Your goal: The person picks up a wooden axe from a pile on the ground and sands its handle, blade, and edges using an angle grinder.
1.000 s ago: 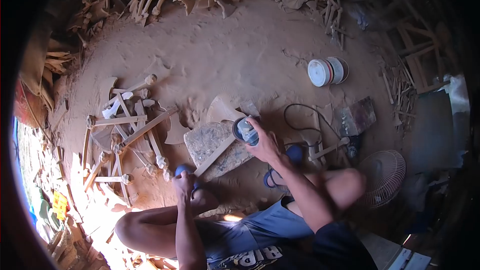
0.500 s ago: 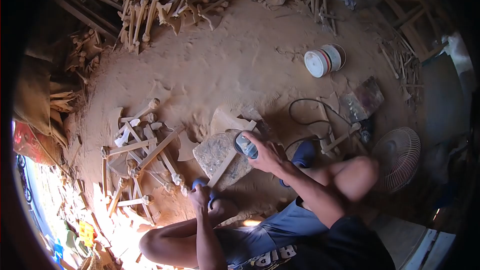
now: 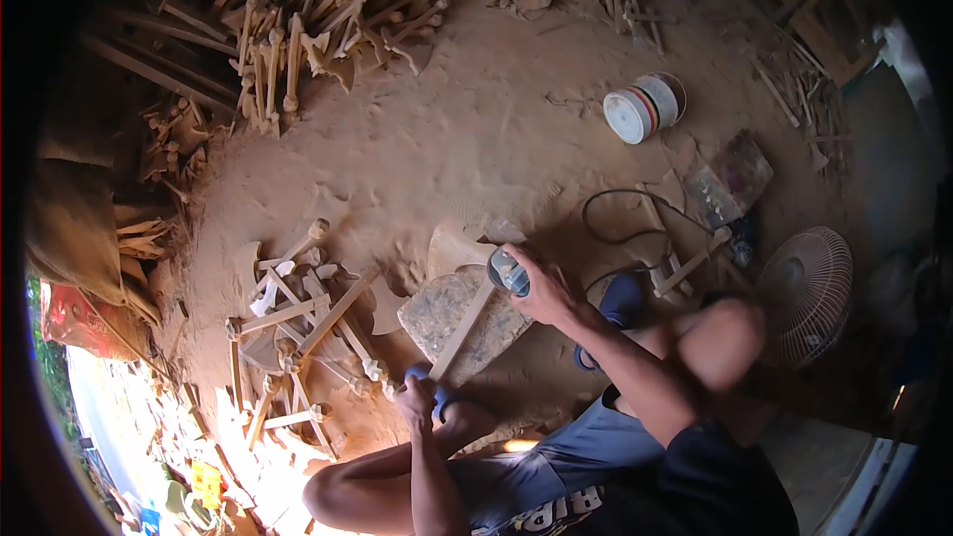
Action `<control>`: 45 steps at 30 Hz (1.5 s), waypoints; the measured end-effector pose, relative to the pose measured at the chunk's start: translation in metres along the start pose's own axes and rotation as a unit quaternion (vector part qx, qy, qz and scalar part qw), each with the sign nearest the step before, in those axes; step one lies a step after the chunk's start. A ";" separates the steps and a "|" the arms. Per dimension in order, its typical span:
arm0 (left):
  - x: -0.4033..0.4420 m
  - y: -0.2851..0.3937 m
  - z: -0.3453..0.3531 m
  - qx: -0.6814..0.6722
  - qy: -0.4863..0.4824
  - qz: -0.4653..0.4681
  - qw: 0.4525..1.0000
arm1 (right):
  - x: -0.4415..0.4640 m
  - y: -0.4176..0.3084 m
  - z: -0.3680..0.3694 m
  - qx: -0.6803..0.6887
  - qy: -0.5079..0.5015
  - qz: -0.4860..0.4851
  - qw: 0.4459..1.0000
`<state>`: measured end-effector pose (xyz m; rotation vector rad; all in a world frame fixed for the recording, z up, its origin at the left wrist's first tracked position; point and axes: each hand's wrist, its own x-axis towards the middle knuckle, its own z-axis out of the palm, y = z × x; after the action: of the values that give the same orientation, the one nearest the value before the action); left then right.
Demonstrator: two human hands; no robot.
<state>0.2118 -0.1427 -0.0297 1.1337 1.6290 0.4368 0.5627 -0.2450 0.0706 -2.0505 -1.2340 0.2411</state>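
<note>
While left hand (image 3: 415,400) steadies strip (image 3: 463,334), right (image 3: 541,290) grips apparent grinder (image 3: 509,272).

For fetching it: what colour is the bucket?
The bucket is white with dark and red bands; see head view.

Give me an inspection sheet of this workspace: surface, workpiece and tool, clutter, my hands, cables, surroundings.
Surface: dusty, uneven ground; mottled block beside the feet.
Workpiece: long pale strip lying across the block.
Tool: rounded handheld tool at the strip's far end; contact unclear.
Clutter: knob-ended pieces jumbled left of the block; larger pile beyond.
Left hand: grips the strip's near end.
Right hand: grips the tool.
Cables: dark cable looped on the ground, right of the block; connections unclear.
Surroundings: fan at right, striped bucket beyond; other people, nothing seen.
</note>
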 end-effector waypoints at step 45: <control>-0.041 0.319 -0.050 -0.212 -0.473 0.193 0.833 | -0.001 -0.093 -0.196 0.295 0.224 0.068 0.926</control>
<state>0.3123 -0.0101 0.2501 1.0655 0.3996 0.3687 0.5946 -0.3145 0.2739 -1.5432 -0.6340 0.1667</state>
